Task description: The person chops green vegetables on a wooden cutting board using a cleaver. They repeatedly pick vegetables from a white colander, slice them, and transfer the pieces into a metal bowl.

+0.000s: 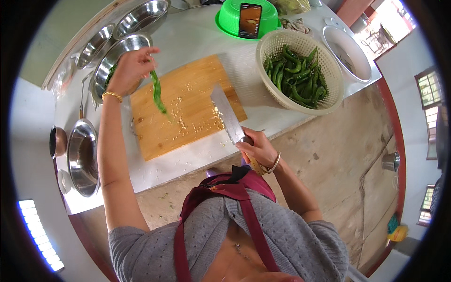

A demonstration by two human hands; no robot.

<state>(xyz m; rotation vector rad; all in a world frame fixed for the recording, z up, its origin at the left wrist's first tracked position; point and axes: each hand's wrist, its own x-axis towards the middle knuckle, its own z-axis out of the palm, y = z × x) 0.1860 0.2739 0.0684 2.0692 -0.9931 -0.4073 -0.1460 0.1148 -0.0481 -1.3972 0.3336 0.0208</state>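
A long green chili pepper (157,92) dangles from the fingers of my left hand (135,67), slightly blurred, over the left side of a wooden cutting board (197,77). Pale seeds (181,121) are scattered across the board. My right hand (259,144) grips the handle of a broad kitchen knife (227,114), its blade above the board's right part with seeds stuck along one edge. Partly behind my left hand stands a steel bowl (97,83) with some green pieces in it. To the right, a cream plastic colander (299,105) holds many green chili peppers (296,75).
A phone (250,21) leans on a green plastic basket (225,17) at the back. A white basin (363,67) stands beyond the colander. More steel bowls (142,17) line the left, with another bowl (82,157) and a metal cup (60,141) nearer. The table's front edge (176,181) is before me.
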